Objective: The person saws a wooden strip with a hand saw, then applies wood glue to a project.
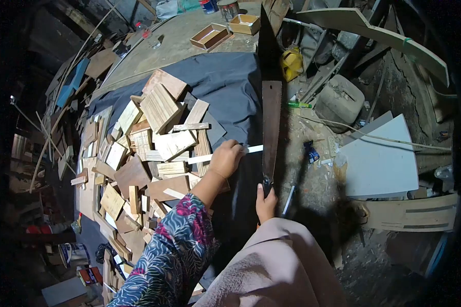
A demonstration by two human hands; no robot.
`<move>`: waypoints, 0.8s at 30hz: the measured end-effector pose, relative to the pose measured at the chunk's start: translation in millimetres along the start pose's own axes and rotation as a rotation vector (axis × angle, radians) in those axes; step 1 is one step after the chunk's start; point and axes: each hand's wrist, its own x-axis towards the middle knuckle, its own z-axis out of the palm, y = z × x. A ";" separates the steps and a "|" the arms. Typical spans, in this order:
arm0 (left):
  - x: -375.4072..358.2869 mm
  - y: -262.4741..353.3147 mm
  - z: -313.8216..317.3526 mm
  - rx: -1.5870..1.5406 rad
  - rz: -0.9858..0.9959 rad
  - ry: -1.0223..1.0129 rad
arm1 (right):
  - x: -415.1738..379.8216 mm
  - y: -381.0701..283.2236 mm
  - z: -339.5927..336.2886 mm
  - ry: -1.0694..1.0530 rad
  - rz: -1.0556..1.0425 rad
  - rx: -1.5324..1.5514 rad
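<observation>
My left hand point(226, 157) is closed around a narrow white strip point(253, 149), which sticks out on both sides of the fingers. The strip's right end meets the edge of a handsaw point(270, 128). With my right hand point(266, 203) I grip the saw by its dark handle, and the blade points away from me. Under my left hand lies the dark cloth point(241, 110) spread on the work surface. A heap of wood offcuts point(161, 107), blocks and thin slats, lies on the cloth just left of that hand.
Two small wooden boxes point(210, 37) stand at the far end near a tin point(228, 9). To the right, on the lower floor, are a dusty jerrycan point(340, 102), a white panel point(381, 158) and a curved board point(410, 212). Scrap wood crowds the left side.
</observation>
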 end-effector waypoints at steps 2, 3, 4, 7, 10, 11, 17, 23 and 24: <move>-0.4 1.4 -13.4 0.068 -0.056 -0.058 | -2.9 1.7 -1.0 -0.007 0.002 -0.016; -0.3 -0.5 -22.8 0.118 -0.135 -0.154 | -2.7 4.0 -2.3 0.022 -0.016 0.020; -0.2 1.2 -35.4 0.167 -0.216 -0.249 | -2.4 6.4 -4.5 0.050 -0.035 0.055; -6.3 14.5 -74.6 0.101 -0.207 -0.190 | -4.3 12.5 -15.6 0.054 -0.033 0.070; -7.8 48.0 -115.3 -0.106 -0.307 0.003 | -7.2 8.4 -28.5 0.020 0.023 0.053; -8.4 57.2 -127.0 -0.076 -0.281 0.092 | -8.3 8.5 -31.8 0.029 0.012 0.068; 6.3 35.3 -75.2 -0.247 -0.176 0.052 | -9.4 4.2 -18.6 0.003 0.071 0.024; 2.3 -7.1 0.6 -0.142 -0.105 -0.042 | 5.9 -2.3 -9.4 0.159 0.003 0.019; 2.0 -6.4 5.4 -0.109 -0.063 -0.043 | 5.9 -4.9 -8.7 0.161 0.006 0.015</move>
